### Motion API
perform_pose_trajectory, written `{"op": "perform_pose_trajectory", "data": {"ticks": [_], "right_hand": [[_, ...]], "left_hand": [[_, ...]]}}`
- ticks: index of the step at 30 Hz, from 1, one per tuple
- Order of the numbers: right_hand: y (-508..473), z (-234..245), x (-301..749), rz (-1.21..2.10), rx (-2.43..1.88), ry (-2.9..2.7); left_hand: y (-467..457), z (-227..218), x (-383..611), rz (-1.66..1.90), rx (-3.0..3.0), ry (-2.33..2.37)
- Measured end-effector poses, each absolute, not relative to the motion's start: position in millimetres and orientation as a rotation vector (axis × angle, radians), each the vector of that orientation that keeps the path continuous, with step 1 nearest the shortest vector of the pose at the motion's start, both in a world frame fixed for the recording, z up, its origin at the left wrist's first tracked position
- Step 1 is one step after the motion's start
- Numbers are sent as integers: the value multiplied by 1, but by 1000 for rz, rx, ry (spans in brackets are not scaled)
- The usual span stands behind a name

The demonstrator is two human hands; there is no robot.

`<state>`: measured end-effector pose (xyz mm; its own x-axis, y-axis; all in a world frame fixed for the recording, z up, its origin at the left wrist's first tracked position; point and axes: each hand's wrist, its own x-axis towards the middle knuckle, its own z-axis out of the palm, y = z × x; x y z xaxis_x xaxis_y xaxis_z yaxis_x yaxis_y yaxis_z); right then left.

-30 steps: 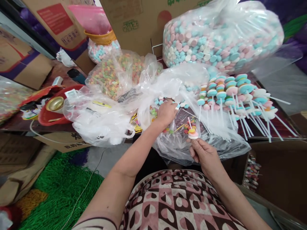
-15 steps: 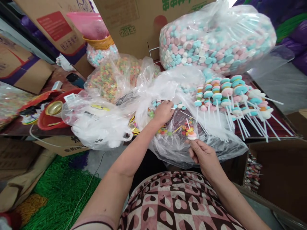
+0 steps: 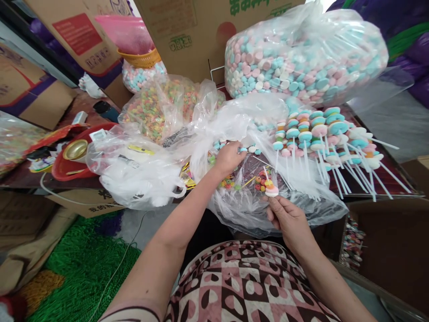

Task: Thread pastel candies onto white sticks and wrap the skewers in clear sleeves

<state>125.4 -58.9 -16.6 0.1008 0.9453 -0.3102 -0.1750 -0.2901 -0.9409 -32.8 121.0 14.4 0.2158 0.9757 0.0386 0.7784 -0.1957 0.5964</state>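
Note:
My right hand [image 3: 288,218] pinches a partly threaded candy skewer [image 3: 270,188] by its low end. On it are a pink and white marshmallow and orange and yellow ring candies, with the bare white stick pointing up. My left hand [image 3: 230,159] reaches over the plastic-covered table, fingers curled at a short row of blue and white marshmallows [image 3: 252,149]. What its fingertips hold is partly hidden. Loose ring candies [image 3: 228,182] lie below that hand, and another pile of ring candies [image 3: 260,180] sits behind the skewer.
Finished marshmallow skewers [image 3: 321,134] are stacked at the right, sticks overhanging the table edge. A big bag of marshmallows [image 3: 304,62] stands behind. Left are a bag of ring candies [image 3: 150,107], a crumpled plastic bag [image 3: 134,174] and a red basin [image 3: 58,167]. An open carton [image 3: 389,241] sits low right.
My left hand has shifted very slightly right among the marshmallows. My right hand keeps its hold on the skewer; the whole view has moved a little.

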Motion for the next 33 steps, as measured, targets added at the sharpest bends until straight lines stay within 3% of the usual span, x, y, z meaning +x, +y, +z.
{"op": "perform_pose_trajectory", "data": {"ticks": [3, 9, 20, 33], "right_hand": [[-51, -13, 134, 1324, -1361, -876], [-24, 3, 135, 1056, -1339, -1191], [-23, 11, 121, 1041, -1428, -1189], [-27, 10, 119, 1354, -1212, -903]], "left_hand": [[91, 18, -39, 834, 1439, 1362], [30, 20, -26, 876, 863, 846], [7, 16, -23, 969, 965, 904], [5, 13, -23, 978, 1036, 846]]}}
